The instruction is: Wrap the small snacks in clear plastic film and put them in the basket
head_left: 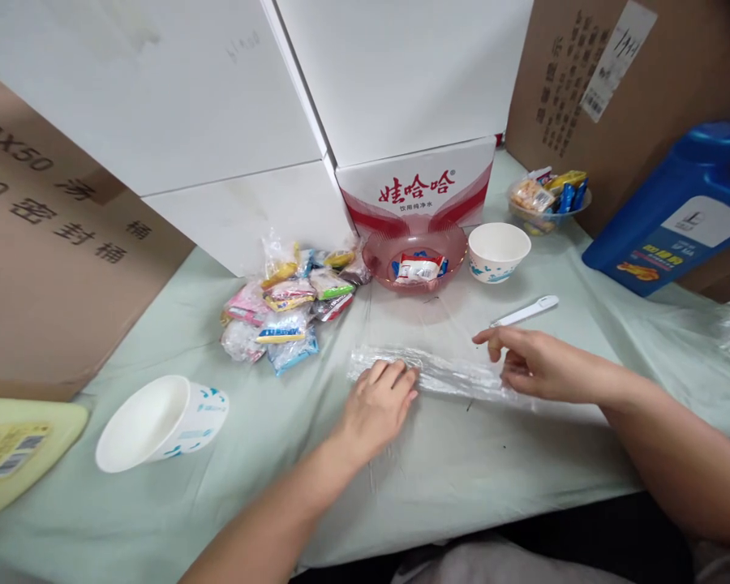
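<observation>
A roll of clear plastic wrap [444,371] lies across the pale green tablecloth [438,470], with a thin sheet of it [419,324] pulled out toward the back. My left hand [374,405] presses on the roll's left end with its fingers curled over it. My right hand [532,362] grips the roll's right end, its forefinger stretched out to the left. A white plastic stick [526,311] lies just beyond my right hand.
Behind the sheet stand a pink bowl [414,261] holding a packet, a white paper bowl [497,251] and a clear bowl of snacks [547,199]. Snack packets [289,308] are piled left. Another paper bowl [161,422] lies tipped near left; a blue jug [681,212] leans right. Cartons line the back.
</observation>
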{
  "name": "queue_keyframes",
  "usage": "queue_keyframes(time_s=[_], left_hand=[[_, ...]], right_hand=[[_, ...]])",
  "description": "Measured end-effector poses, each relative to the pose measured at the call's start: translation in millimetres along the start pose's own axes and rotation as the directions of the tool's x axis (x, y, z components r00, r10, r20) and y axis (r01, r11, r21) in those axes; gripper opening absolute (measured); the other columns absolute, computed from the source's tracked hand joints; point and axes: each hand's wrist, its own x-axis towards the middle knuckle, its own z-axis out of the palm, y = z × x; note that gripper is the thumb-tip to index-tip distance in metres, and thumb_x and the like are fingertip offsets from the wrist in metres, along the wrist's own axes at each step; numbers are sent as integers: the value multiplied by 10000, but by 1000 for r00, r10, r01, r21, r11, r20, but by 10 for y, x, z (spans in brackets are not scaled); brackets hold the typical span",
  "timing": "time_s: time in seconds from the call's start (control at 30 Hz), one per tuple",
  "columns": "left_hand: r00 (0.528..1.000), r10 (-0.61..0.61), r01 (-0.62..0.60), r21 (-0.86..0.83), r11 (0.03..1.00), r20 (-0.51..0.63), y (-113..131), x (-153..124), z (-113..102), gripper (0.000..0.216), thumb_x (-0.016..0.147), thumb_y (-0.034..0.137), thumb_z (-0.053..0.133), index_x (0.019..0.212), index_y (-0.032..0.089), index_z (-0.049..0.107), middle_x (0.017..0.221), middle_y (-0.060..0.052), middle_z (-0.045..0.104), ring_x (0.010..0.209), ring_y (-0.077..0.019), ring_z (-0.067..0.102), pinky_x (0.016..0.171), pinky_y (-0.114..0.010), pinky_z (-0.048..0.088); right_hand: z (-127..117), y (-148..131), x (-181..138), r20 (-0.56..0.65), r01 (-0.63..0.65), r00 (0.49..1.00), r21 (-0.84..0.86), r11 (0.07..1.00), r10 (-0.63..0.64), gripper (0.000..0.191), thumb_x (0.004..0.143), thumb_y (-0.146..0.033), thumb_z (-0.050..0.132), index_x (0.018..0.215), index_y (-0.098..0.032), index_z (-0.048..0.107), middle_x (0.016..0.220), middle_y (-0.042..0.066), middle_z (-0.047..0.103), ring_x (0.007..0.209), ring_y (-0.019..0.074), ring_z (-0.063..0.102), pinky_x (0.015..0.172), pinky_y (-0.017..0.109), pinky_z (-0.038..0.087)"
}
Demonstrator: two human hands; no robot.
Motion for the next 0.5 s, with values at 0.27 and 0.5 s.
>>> queue_keyframes(time_s=[0.27, 0.5], left_hand=[[918, 358, -334, -156, 930, 169, 267, -117, 129, 585, 946, 569, 428, 1466, 310, 358, 1553, -16, 344, 1400, -316, 276, 1096, -476, 266], [867, 450, -398, -246, 884, 214, 341, -89, 121, 584, 942, 542, 465, 1467, 315, 348, 1480, -7, 455, 1424, -268, 259, 1182, -518, 65]], right_hand=[[50, -248, -104, 447, 36, 792, 645, 764, -415, 212, 862, -234, 602, 1028, -120, 668, 917, 94, 718, 740, 141, 688, 634, 223, 518], [354, -4, 237, 224, -187, 972, 919, 346, -71, 458, 877, -524, 610, 1151, -158, 584, 1147, 141, 657, 1060, 230, 653, 876, 367, 531]])
